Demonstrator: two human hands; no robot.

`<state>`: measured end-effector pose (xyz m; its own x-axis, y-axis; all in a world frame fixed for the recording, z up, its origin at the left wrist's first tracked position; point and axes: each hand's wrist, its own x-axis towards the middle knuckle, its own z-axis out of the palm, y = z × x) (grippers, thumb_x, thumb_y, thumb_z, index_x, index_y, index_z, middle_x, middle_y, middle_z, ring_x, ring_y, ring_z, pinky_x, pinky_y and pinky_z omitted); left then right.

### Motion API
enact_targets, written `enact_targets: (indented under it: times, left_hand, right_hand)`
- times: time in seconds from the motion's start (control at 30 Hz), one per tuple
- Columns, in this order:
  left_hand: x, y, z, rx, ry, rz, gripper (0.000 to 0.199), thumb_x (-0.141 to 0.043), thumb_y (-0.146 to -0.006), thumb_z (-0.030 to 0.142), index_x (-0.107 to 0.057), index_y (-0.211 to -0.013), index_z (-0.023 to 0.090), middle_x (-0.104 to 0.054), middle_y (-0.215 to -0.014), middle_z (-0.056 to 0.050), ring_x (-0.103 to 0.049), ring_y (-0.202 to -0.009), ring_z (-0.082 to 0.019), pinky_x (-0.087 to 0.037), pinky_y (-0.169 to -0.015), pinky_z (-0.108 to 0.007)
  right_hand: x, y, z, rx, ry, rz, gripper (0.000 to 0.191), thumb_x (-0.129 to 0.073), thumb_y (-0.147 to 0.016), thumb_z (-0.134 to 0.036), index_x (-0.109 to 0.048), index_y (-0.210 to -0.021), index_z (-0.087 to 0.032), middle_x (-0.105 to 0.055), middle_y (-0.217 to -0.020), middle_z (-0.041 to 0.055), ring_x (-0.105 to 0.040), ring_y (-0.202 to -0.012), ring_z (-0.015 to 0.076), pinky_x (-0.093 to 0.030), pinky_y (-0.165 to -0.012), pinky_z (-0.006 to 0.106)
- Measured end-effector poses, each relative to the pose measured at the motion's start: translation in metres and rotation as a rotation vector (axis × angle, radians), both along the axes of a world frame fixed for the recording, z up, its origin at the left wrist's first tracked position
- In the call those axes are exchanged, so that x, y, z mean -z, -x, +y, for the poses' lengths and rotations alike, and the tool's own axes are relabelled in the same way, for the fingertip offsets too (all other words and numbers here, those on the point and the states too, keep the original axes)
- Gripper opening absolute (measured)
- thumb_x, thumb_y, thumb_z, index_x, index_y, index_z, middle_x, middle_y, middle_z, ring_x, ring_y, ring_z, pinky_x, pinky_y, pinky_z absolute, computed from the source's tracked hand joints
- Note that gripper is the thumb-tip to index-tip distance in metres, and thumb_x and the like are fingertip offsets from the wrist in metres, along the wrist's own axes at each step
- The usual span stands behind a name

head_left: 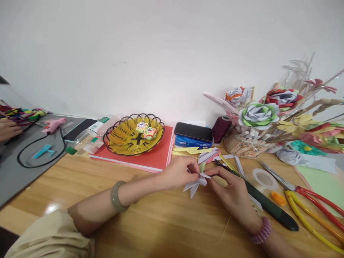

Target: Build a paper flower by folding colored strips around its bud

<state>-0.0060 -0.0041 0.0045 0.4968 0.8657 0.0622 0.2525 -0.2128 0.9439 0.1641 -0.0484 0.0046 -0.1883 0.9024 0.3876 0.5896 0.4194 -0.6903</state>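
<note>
A white folded-paper flower [194, 186] with pointed petals and a pale green piece is held between my two hands above the wooden table. The fingers of my left hand [181, 172] pinch its upper left side. From the right, my right hand [228, 190] grips a petal between thumb and forefinger. My fingertips hide part of the flower's centre. Just behind lie yellow paper strips [188, 149] and white folded strips [208, 155]. Under my right hand runs a long dark green tool [266, 204], partly covered.
Red-handled scissors [292, 186], yellow-handled pliers [309, 211] and a tape roll [264, 178] lie at right. Behind stand a flower-filled basket [243, 147], a phone [194, 132] and a yellow woven basket [120, 141]. Far left, another person's hand [9, 129] is near a pink glue gun [53, 125].
</note>
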Motion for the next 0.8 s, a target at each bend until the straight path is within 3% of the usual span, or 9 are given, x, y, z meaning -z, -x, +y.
enact_targets:
  times: [0.17, 0.27, 0.33, 0.47, 0.57, 0.63, 0.7, 0.8]
  left_hand:
    - [0.001, -0.001, -0.005, 0.016, -0.474, 0.077, 0.008, -0.052, -0.066, 0.007, -0.051, -0.065, 0.015, -0.054, -0.067, 0.001, -0.049, -0.061, -0.009, -0.039, -0.057, -0.019]
    - [-0.001, 0.001, -0.006, 0.041, -0.576, 0.086, 0.01, -0.05, -0.067, 0.006, -0.05, -0.068, 0.016, -0.053, -0.071, 0.0, -0.049, -0.065, -0.009, -0.04, -0.06, -0.02]
    - [-0.005, 0.001, -0.007, 0.041, -0.466, 0.051, 0.01, -0.051, -0.067, 0.008, -0.05, -0.073, 0.016, -0.053, -0.076, -0.001, -0.05, -0.066, -0.01, -0.041, -0.061, -0.02]
    - [-0.014, 0.0, -0.007, 0.005, -0.055, -0.12, 0.024, -0.055, -0.071, 0.02, -0.052, -0.094, 0.017, -0.054, -0.093, -0.004, -0.052, -0.072, -0.01, -0.043, -0.063, -0.022]
    - [-0.015, -0.003, -0.004, 0.056, 0.147, -0.215, 0.028, -0.064, -0.068, 0.027, -0.056, -0.092, 0.016, -0.056, -0.085, -0.003, -0.053, -0.074, -0.012, -0.043, -0.069, -0.024]
    - [-0.013, -0.004, -0.002, 0.03, 0.189, -0.255, 0.021, -0.068, -0.064, 0.024, -0.059, -0.08, 0.014, -0.056, -0.078, -0.002, -0.053, -0.075, -0.013, -0.043, -0.073, -0.026]
    - [-0.011, -0.004, 0.001, -0.066, 0.14, -0.315, 0.015, -0.07, -0.061, 0.02, -0.059, -0.069, 0.013, -0.056, -0.078, -0.002, -0.053, -0.077, -0.012, -0.041, -0.077, -0.027]
    - [-0.01, -0.004, 0.003, -0.141, 0.081, -0.47, 0.018, -0.074, -0.056, 0.021, -0.059, -0.062, 0.013, -0.052, -0.083, -0.002, -0.053, -0.082, -0.013, -0.042, -0.08, -0.028]
  right_hand:
    - [0.006, -0.002, 0.0, 0.019, -0.125, -0.033, 0.007, -0.053, -0.079, -0.02, -0.059, -0.081, -0.021, -0.068, -0.096, 0.0072, -0.064, -0.091, 0.0216, -0.051, -0.077, 0.032]
    - [0.007, -0.003, 0.0, 0.022, -0.18, -0.056, 0.009, -0.052, -0.079, -0.019, -0.059, -0.084, -0.022, -0.068, -0.097, 0.0076, -0.064, -0.092, 0.022, -0.052, -0.077, 0.033]
    - [0.006, -0.004, -0.002, 0.015, -0.222, -0.072, 0.011, -0.051, -0.08, -0.017, -0.059, -0.086, -0.022, -0.068, -0.096, 0.0073, -0.064, -0.092, 0.0218, -0.052, -0.077, 0.034]
    - [0.0, -0.003, -0.004, 0.001, -0.329, -0.125, 0.017, -0.05, -0.079, -0.011, -0.057, -0.088, -0.023, -0.068, -0.089, 0.0061, -0.062, -0.094, 0.0226, -0.05, -0.081, 0.039]
    - [-0.002, -0.003, -0.003, -0.031, -0.425, -0.163, 0.021, -0.05, -0.077, -0.008, -0.058, -0.086, -0.025, -0.068, -0.086, 0.0046, -0.06, -0.096, 0.0239, -0.048, -0.082, 0.042]
    - [-0.004, -0.002, -0.002, -0.005, -0.49, -0.191, 0.021, -0.052, -0.075, -0.008, -0.059, -0.085, -0.025, -0.065, -0.093, 0.0061, -0.057, -0.099, 0.0252, -0.046, -0.082, 0.043]
    - [-0.007, -0.001, -0.003, 0.115, -0.524, -0.164, 0.016, -0.055, -0.075, -0.011, -0.058, -0.085, -0.024, -0.061, -0.097, 0.0083, -0.055, -0.097, 0.0259, -0.044, -0.082, 0.044]
    - [-0.013, 0.001, -0.005, 0.212, -0.278, 0.011, 0.004, -0.053, -0.079, -0.022, -0.055, -0.083, -0.022, -0.058, -0.083, 0.0053, -0.056, -0.079, 0.0209, -0.046, -0.07, 0.036]
